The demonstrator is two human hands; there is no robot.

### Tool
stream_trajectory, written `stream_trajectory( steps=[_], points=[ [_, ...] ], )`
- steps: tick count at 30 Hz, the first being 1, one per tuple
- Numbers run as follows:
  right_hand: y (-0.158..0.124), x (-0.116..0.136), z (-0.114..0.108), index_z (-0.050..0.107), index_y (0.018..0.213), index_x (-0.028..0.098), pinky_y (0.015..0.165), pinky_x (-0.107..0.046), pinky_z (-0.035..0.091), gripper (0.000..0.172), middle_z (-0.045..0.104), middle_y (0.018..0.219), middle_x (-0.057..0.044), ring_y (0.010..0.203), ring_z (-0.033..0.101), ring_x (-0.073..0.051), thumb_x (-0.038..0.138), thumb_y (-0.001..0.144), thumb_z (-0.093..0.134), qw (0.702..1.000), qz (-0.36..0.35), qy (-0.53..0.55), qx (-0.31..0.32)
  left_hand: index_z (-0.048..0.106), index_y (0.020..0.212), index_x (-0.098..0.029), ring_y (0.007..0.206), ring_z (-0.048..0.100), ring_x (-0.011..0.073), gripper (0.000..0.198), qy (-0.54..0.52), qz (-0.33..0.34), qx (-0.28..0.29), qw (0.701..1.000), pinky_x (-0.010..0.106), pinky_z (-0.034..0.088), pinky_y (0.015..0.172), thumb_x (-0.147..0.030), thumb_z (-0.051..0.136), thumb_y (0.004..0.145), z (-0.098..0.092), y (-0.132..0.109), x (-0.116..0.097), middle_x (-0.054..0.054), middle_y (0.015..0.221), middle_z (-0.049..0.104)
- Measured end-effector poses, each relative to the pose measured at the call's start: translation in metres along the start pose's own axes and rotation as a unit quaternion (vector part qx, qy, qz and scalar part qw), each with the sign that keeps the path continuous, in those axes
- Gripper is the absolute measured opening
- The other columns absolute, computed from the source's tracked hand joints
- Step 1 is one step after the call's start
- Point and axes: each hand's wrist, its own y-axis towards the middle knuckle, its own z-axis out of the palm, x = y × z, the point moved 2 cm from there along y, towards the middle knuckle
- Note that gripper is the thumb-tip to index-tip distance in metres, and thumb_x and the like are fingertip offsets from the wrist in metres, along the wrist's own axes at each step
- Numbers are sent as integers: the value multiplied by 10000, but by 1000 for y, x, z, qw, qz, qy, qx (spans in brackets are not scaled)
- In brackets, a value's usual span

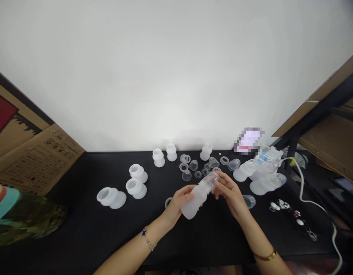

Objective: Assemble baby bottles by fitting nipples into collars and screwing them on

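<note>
A milky white baby bottle [191, 204] is held tilted over the black table, its top leaning up to the right. My left hand [180, 200] is wrapped round the bottle's body. At the upper end sits a clear cap [208, 182], which the fingers of my right hand [226, 190] grip from the side. Just beyond my hands lie loose clear domed caps [186, 175] and clear rings [183, 167]. Part of another ring [168, 202] shows beside my left hand, and a clear cap [249, 201] lies to the right of my right hand.
Open white bottles [111, 198] stand at the left and back. Several capped bottles [266, 184] are at the right, near a white cable [302, 183] and a beaded strap [296, 217]. A large jar [30, 217] and cardboard [50, 164] flank the left; a blurred-out screen [249, 140] leans behind.
</note>
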Motion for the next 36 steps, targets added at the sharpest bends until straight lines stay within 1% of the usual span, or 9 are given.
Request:
stream_trajectory(
  steps=[5,9,12,20,30,36],
  points=[
    [1,-1,0,645,1151,240,509,-259,481,396,709,953,-49,661,639,-174,372,807,791,1000,-1,2,4,684,1169,-121,805,708,244,451,2,4,3,1000,308,561,684,-364,750,794,-1,1,1,119,965,731],
    [1,-2,0,649,1142,233,507,-260,485,406,708,929,-48,662,643,-179,380,796,802,1000,2,0,4,679,1178,-121,811,707,243,449,5,6,8,1000,306,560,687,-356,745,801,-3,1,2,120,962,733],
    [0,-2,0,650,1138,235,501,-256,483,402,710,957,-55,660,643,-176,382,796,803,1000,-1,2,7,678,1182,-123,814,706,245,449,7,9,9,1000,308,559,689,-355,743,804,-3,1,2,122,966,736],
    [-1,-2,0,639,1150,236,513,-255,483,376,702,982,-59,670,635,-169,366,827,782,1000,-4,0,18,684,1171,-129,796,698,231,450,12,9,6,1000,304,551,690,-356,759,790,-1,0,-1,115,966,742],
    [1,-5,-1,625,1165,232,514,-261,482,379,696,1022,-67,674,634,-169,362,839,769,1000,-4,-5,27,691,1162,-136,794,696,235,460,10,5,6,1000,304,548,679,-365,772,771,-1,-1,0,105,950,736],
    [1,-5,-1,622,1164,231,512,-257,478,376,696,1004,-61,673,632,-169,365,843,765,1000,-3,-9,28,684,1167,-130,797,694,236,460,15,9,11,1000,310,550,682,-366,761,780,0,0,-1,115,960,737]
  ],
)
